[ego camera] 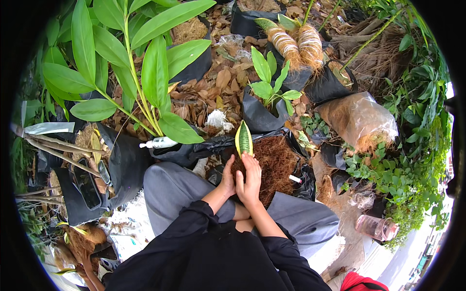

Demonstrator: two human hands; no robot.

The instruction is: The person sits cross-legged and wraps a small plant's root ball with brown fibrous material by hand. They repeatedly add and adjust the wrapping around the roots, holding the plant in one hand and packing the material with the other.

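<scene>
A yellow-edged snake plant leaf [244, 138] stands upright between my hands, its lower end hidden by my fingers. My right hand [250, 180] lies against its base, with the fingertips over the leaf. Just to the left, my left hand [227, 178] is cupped with the palm facing inward; whether it touches the leaf or anything at its base is hidden. Both hands are above a heap of brown coconut fibre [278, 160] on black plastic. A white marker-like tube [295, 179] rests on the fibre's right side.
A white bottle [159, 142] lies beyond my left knee. Black grow bags with plants [260, 112] stand ahead on dry leaves. A clear bag of fibre [358, 122] is at right, a pink-tinted container [376, 227] lower right. Another person's hands [87, 265] are at lower left.
</scene>
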